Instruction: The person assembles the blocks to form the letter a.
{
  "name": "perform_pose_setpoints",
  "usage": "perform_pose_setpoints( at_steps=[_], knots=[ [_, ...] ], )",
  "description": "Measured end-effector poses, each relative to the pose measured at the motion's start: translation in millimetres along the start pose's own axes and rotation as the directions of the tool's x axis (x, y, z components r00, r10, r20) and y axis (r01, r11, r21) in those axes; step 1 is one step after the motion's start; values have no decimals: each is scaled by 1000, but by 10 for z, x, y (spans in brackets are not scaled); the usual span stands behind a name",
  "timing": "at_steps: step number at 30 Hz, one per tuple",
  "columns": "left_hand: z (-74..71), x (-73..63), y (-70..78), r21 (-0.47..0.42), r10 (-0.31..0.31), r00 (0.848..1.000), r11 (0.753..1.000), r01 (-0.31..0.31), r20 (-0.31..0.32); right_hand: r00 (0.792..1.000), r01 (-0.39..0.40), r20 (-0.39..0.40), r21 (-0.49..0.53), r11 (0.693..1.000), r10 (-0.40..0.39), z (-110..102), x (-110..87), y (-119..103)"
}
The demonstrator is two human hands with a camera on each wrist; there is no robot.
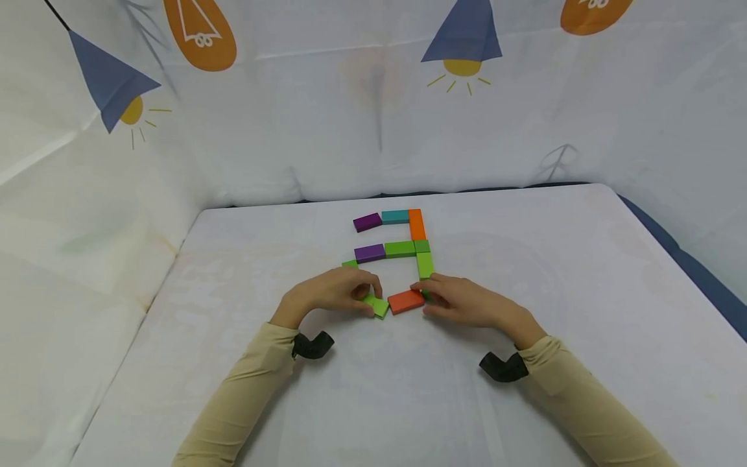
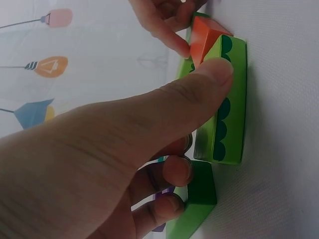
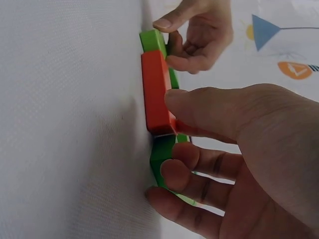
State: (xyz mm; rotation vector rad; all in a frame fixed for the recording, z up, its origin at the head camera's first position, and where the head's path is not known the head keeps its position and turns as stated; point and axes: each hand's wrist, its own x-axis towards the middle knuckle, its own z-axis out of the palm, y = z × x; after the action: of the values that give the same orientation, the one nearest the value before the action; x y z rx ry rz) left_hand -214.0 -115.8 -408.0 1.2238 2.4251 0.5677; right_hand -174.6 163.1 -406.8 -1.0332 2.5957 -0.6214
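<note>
A light green block (image 1: pixel 378 307) with dark green scallops lies at the near left of a figure of coloured blocks. My left hand (image 1: pixel 341 290) pinches it, the thumb on its scalloped face in the left wrist view. Beside it is an orange-red block (image 1: pixel 406 301), its end meeting the green one in the right wrist view. My right hand (image 1: pixel 467 301) holds the right end of this red block between thumb and index finger. The other right fingers curl close to a dark green block (image 3: pixel 163 154). Another green block (image 2: pixel 195 199) stands by my left fingertips.
Farther back, the figure continues with purple (image 1: pixel 370 253), green (image 1: pixel 399 249) and light green (image 1: pixel 425 264) blocks. An orange block (image 1: pixel 417 224), a teal block (image 1: pixel 395 217) and a dark purple block (image 1: pixel 367 222) form its far end. White cloth covers the table (image 1: pixel 233 259).
</note>
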Motion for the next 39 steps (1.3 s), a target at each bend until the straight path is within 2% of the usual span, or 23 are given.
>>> perform_pose_setpoints(
  at_steps=[5, 9, 15, 23, 31, 35, 39],
  knots=[
    [6, -6, -6, 6, 4, 1000, 1000, -4, -5, 997, -2, -73, -21, 1000, 0, 46, 11, 0],
    [8, -2, -10, 7, 9, 1000, 1000, -9, -8, 990, -1, -141, -78, 997, -10, 119, 35, -23],
    [9, 4, -12, -9, 6, 1000, 1000, -6, 3, 981, 2, -194, -128, 992, -27, 177, 56, -47],
    [-6, -4, 34, -22, -14, 1000, 1000, 14, 20, 982, 13, -184, -117, 993, -34, 163, 42, -32],
    [16, 4, 56, 3, -30, 999, 1000, 30, 14, 986, 9, -167, -113, 993, -28, 139, 41, -37],
    [-11, -9, 51, -6, -33, 999, 999, 33, -6, 988, -26, -152, -68, 997, 15, 82, 23, -16],
    [-123, -94, 21, -55, -56, 996, 997, 52, -66, 984, -82, -156, 5, 997, 82, -53, -37, 28]
  ],
)
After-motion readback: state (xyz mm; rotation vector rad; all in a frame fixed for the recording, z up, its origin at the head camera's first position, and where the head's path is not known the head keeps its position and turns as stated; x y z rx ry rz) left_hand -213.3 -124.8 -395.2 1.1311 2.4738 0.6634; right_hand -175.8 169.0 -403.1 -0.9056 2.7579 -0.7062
